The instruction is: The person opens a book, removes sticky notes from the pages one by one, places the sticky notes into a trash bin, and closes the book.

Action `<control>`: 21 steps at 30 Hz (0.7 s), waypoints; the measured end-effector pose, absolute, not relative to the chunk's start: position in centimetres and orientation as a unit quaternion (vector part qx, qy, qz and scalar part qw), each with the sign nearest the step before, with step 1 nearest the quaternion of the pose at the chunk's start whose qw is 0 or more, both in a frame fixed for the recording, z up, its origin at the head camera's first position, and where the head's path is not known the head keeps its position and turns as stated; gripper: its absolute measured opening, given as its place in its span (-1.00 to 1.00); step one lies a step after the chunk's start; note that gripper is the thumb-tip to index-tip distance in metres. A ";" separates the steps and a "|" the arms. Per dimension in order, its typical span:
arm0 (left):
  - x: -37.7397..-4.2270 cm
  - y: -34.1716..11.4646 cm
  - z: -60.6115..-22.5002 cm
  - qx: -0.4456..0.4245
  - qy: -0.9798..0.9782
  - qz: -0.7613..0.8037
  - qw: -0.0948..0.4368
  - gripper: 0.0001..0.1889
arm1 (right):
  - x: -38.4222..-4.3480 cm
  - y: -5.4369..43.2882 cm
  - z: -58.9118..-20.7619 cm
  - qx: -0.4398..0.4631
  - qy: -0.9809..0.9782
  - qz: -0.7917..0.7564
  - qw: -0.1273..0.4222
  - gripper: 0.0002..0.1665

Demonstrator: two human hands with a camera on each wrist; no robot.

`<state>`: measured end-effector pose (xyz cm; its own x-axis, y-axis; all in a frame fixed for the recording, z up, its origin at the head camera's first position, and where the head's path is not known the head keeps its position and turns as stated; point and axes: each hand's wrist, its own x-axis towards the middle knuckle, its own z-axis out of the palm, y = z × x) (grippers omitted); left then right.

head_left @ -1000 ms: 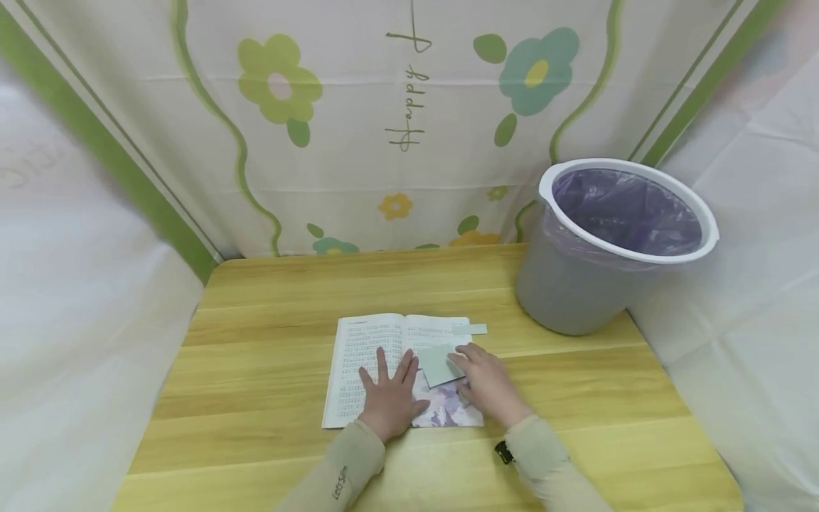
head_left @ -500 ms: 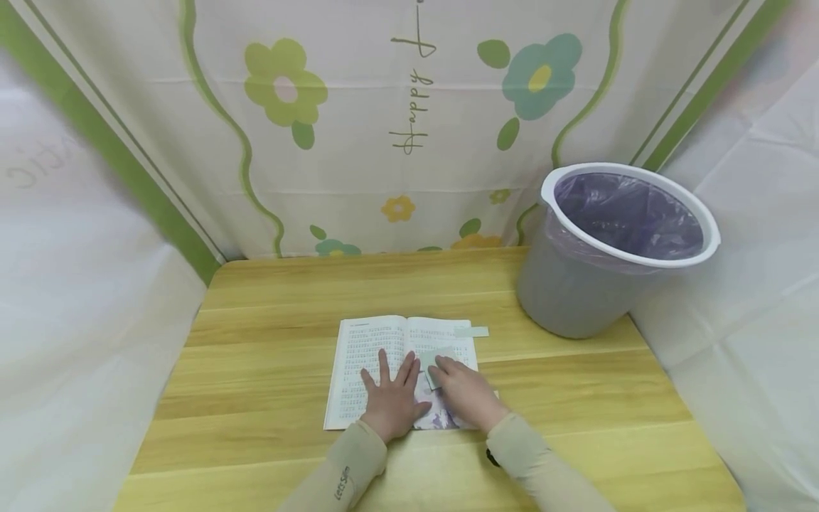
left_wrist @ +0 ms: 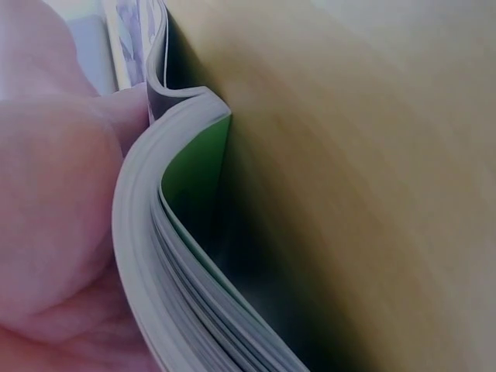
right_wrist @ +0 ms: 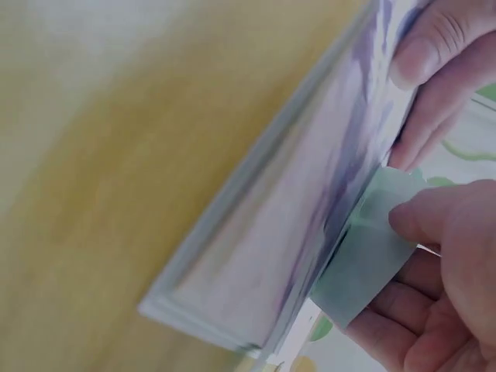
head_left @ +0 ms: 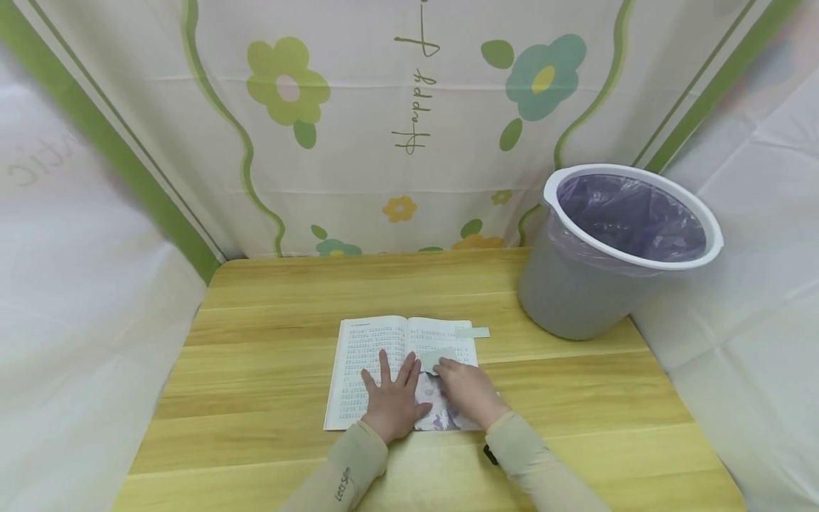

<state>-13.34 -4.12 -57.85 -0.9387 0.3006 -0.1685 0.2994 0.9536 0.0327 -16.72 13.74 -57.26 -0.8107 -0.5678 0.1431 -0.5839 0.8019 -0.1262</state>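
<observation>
An open book (head_left: 357, 355) lies on the table, printed text on its left page and a purple-and-white picture low on the right page. My left hand (head_left: 390, 404) presses on it near the spine, fingers spread. On the right page, my right hand (head_left: 472, 392) pinches the near edge of a pale green sticky note (head_left: 438, 357). The right wrist view shows the thumb on the note (right_wrist: 364, 252) with fingers behind it. A narrow pale green strip (head_left: 473, 332) sticks out past the book's upper right edge. The left wrist view shows the book's curved page edges (left_wrist: 136, 217) beside my palm.
A grey bin (head_left: 569, 284) with a white rim and purple liner stands at the table's back right. The wooden table (head_left: 269, 306) meets a flower-printed curtain (head_left: 358, 142) behind, with white cloth at both sides.
My right hand has moved left, from the note's right side to its near edge. The note's near part is now lifted and folded back. My left hand has stayed in place.
</observation>
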 end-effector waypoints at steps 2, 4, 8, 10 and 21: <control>-13.4 -4.1 -57.9 0.152 0.985 0.005 0.085 -0.09 | -16.8 13.9 -57.2 0.302 -0.947 0.097 0.057 -0.72; -13.4 -4.2 -57.9 0.152 0.985 0.007 0.084 -0.09 | -16.9 14.0 -57.2 0.298 -0.946 0.107 0.063 -0.71; -13.3 -4.1 -57.7 0.150 0.985 0.010 0.089 -0.09 | -17.1 14.4 -57.5 0.290 -0.947 0.120 0.066 -0.66; -13.3 -4.1 -57.6 0.150 0.985 0.011 0.090 -0.09 | -17.1 14.5 -57.6 0.284 -0.948 0.128 0.066 -0.63; -13.3 -4.0 -57.4 0.149 0.984 0.011 0.096 -0.10 | -17.1 14.7 -57.5 0.240 -0.951 0.188 0.053 -0.61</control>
